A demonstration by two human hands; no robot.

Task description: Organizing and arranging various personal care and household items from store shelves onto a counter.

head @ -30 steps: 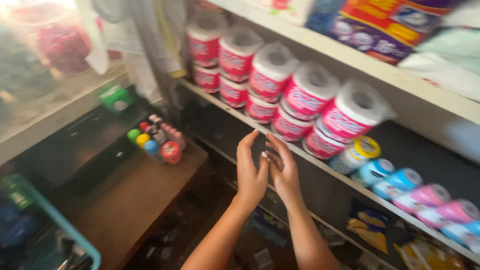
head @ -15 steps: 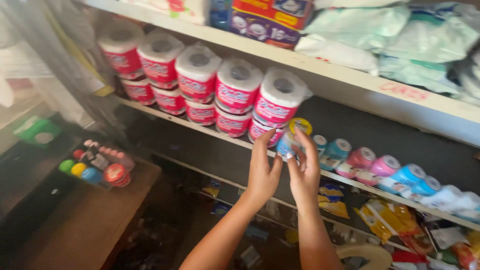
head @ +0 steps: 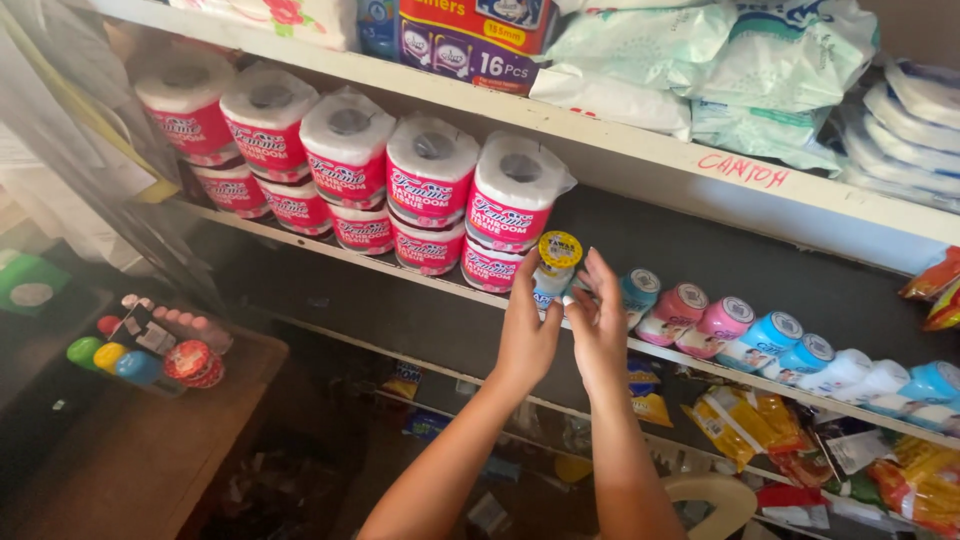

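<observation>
A white shelf (head: 640,165) unit fills the view, its upper board stacked with soft pale packs (head: 720,50) laid flat, evidently so they will not slide. Beneath, wrapped tissue rolls (head: 430,190) stand two tiers high, packed side by side so that each steadies the next. To their right a row of small pastel-capped bottles (head: 750,335) lies along the shelf edge, caps outward for ready viewing. At lower left a brown desk (head: 140,450) carries a cluster of small coloured containers (head: 140,345). Both arms reach up to the row's left end: the left hand (head: 527,335) and right hand (head: 598,330), fingers slightly spread, cup a yellow-capped bottle (head: 555,265) between them, held upright just beside the rolls.
</observation>
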